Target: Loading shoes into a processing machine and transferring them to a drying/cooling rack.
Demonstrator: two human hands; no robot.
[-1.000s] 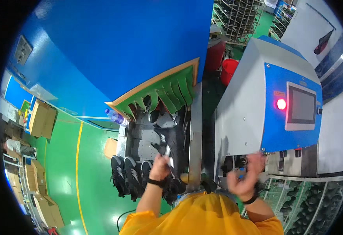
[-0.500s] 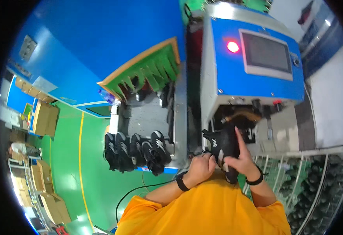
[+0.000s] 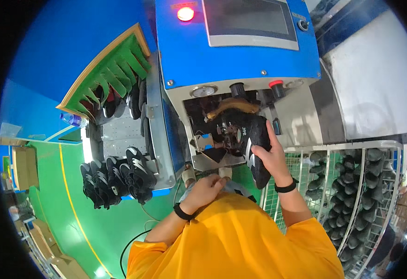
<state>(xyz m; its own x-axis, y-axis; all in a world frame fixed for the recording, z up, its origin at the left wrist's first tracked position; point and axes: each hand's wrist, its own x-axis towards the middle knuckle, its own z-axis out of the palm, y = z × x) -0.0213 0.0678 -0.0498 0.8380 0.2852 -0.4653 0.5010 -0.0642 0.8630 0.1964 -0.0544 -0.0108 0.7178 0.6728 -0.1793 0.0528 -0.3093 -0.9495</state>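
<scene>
The black shoe (image 3: 254, 149) is held by the right hand (image 3: 271, 156) against the open work bay of the blue machine (image 3: 240, 56), toe end in among the metal fittings, heel end hanging down and out towards 5 o'clock. The right grip is closed around the shoe's outer side, fingers spread along the upper, thumb underneath; judged from this, the shoe is being kept pressed and steady on the machine's fixture (image 3: 226, 135).

The left hand (image 3: 205, 188) is at 7 o'clock of the shoe, low by the chest, loosely curled at a small grey item against the yellow shirt (image 3: 240, 242); whether anything is truly clasped cannot be told.

A red lamp (image 3: 185, 13) is lit at 12 o'clock on the machine face, beside a grey screen (image 3: 250, 21). A round gauge (image 3: 204, 91) and a red knob (image 3: 275, 84) sit just above the bay.

At 9 o'clock, a row of black shoes (image 3: 117, 179) lies at the end of a perforated metal conveyor bed (image 3: 119, 135), under a green fringed curtain (image 3: 112, 79). At 3 to 4 o'clock a wire rack (image 3: 347, 186) filled with dark shoe lasts stands close behind the right forearm, limiting room on that side.
</scene>
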